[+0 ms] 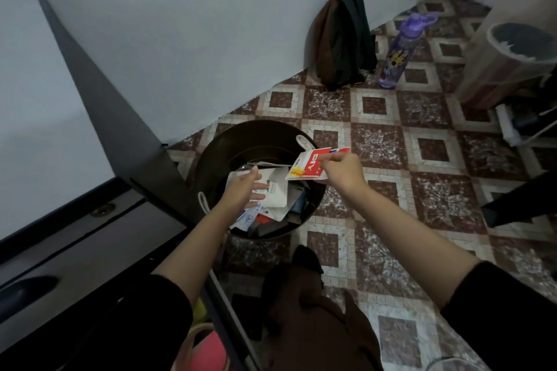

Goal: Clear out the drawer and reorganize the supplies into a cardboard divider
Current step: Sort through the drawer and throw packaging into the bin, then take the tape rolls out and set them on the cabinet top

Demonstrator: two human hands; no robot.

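Observation:
A dark round bin (217, 144) with white rope handles stands on the tiled floor and holds several papers and packets (275, 190). My right hand (342, 170) pinches a red and white packet (313, 164) printed "DIY" over the bin's right rim. My left hand (245, 187) hovers over the bin's left side with straight fingers above the white papers, holding nothing. No cardboard divider is in view.
A dark desk with drawer fronts (75, 238) runs along the left. A brown and black backpack (342, 36) leans on the wall, with a purple bottle (401, 48) beside it. A round container (506, 60) stands far right. Dark cloth (313, 322) lies near my legs.

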